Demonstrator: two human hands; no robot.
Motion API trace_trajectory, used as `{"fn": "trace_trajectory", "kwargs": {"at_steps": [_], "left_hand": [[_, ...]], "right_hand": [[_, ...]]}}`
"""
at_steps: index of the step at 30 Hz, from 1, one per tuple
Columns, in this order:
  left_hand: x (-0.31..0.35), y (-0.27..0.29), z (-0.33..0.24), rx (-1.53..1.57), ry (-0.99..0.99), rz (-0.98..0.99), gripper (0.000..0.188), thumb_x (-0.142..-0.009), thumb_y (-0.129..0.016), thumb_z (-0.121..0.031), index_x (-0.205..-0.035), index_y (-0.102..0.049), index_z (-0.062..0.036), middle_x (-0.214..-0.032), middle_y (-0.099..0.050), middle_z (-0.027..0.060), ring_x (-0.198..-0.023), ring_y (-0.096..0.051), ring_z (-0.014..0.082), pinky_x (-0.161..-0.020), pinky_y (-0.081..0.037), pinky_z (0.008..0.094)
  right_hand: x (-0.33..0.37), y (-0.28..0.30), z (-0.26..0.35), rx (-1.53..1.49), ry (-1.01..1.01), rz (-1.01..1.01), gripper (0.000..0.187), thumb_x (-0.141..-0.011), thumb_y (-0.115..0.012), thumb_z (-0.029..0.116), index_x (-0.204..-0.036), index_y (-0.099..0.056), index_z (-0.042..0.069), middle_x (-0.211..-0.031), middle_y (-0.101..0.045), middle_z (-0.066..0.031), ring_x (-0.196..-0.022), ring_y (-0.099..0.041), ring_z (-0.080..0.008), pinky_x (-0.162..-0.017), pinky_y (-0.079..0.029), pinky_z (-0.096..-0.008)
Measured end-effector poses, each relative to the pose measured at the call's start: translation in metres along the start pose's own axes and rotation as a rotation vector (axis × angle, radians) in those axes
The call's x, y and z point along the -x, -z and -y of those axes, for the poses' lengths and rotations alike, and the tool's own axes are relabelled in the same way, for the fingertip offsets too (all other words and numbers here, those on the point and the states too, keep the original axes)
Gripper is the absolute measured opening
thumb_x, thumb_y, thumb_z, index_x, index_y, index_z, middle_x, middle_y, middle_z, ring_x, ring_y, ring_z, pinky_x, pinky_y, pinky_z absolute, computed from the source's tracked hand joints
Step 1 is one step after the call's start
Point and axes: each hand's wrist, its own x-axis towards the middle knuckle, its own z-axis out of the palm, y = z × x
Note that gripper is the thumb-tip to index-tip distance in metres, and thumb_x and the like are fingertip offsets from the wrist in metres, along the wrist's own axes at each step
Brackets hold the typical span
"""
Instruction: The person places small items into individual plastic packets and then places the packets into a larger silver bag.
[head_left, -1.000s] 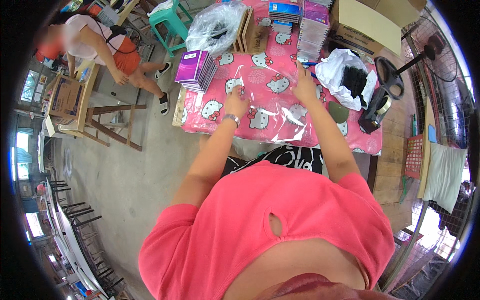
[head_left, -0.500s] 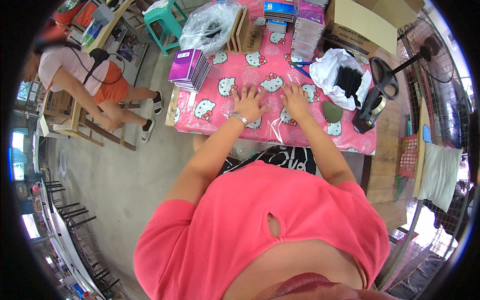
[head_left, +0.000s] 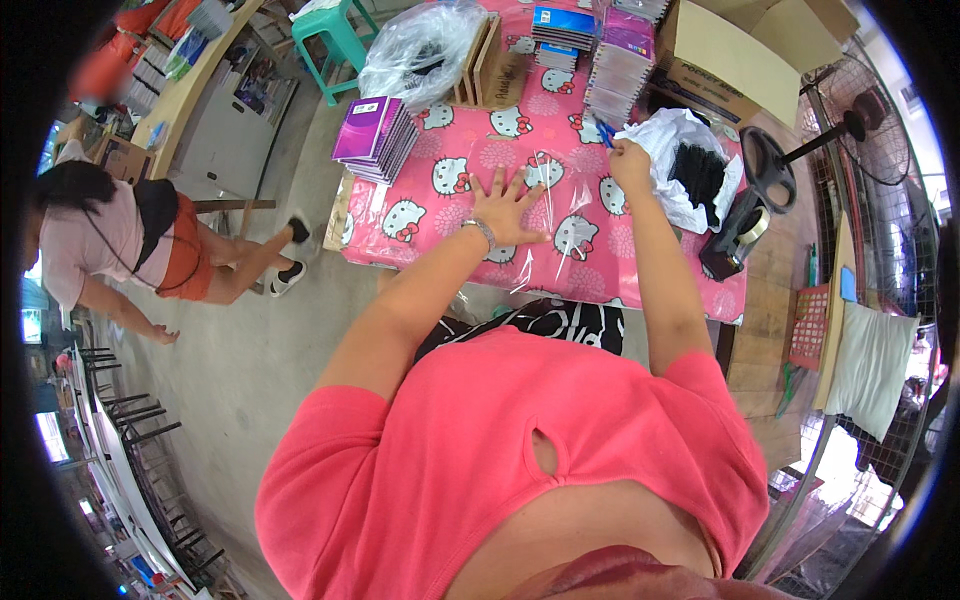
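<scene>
My left hand lies flat with spread fingers on the pink, cat-patterned table cover, holding nothing. A bracelet circles that wrist. Farther right, my right hand is closed at the end of a slim blue pen-like thing; its exact kind is too small to make out. Beside that hand sits a crumpled white bag with a bundle of thin black pieces in it. Purple spiral notebooks are stacked at the table's left edge.
At the back stand a clear plastic bag, brown boards, more notebook stacks and a cardboard box. A black tape dispenser sits at the right edge. Another person walks on the left, near a green stool.
My right hand has left the table surface, moved forward and closed on the slim blue thing. My right forearm now covers the green oval piece. The other person has shifted left.
</scene>
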Motion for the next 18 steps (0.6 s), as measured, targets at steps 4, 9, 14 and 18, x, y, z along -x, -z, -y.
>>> {"fn": "trace_trajectory", "kwargs": {"at_steps": [4, 9, 14, 18], "left_hand": [[0.005, -0.002, 0.002, -0.005, 0.020, -0.020, 0.099, -0.066, -0.048, -0.081, -0.147, -0.019, -0.0320, -0.155, -0.009, 0.0119, -0.140, -0.006, 0.0423, -0.098, -0.004, 0.0764], [-0.015, -0.010, 0.004, -0.020, 0.041, 0.268, 0.097, -0.069, -0.050, -0.077, -0.146, -0.025, -0.0235, -0.155, -0.011, 0.0112, -0.140, -0.005, 0.0431, -0.096, -0.001, 0.0783], [-0.004, 0.006, -0.008, -0.061, -0.007, 0.127, 0.098, -0.067, -0.047, -0.080, -0.146, -0.027, -0.0261, -0.155, -0.011, 0.0118, -0.140, -0.006, 0.0428, -0.095, -0.001, 0.0793], [0.002, 0.003, -0.005, -0.032, 0.004, 0.011, 0.099, -0.065, -0.048, -0.082, -0.147, -0.018, -0.0356, -0.155, -0.007, 0.0103, -0.141, -0.004, 0.0423, -0.097, -0.001, 0.0777]], "right_hand": [[0.035, 0.025, 0.070, -0.262, 0.280, -0.104, 0.025, -0.080, -0.063, 0.014, -0.104, -0.064, 0.006, -0.094, -0.061, -0.0156, -0.085, -0.061, -0.0324, -0.071, -0.050, -0.0418], [0.115, 0.009, 0.146, -0.283, 0.606, -0.031, 0.024, -0.084, -0.055, 0.011, -0.107, -0.061, 0.009, -0.101, -0.059, -0.0140, -0.089, -0.059, -0.0325, -0.070, -0.050, -0.0399], [0.120, -0.016, 0.110, -0.025, 0.301, 0.086, 0.024, -0.083, -0.055, 0.012, -0.106, -0.060, 0.008, -0.101, -0.058, -0.0109, -0.094, -0.058, -0.0312, -0.074, -0.050, -0.0413], [0.103, -0.011, 0.056, 0.494, 0.270, 0.085, 0.020, -0.082, -0.057, 0.014, -0.102, -0.060, 0.008, -0.098, -0.059, -0.0088, -0.095, -0.060, -0.0260, -0.083, -0.045, -0.0455]]}}
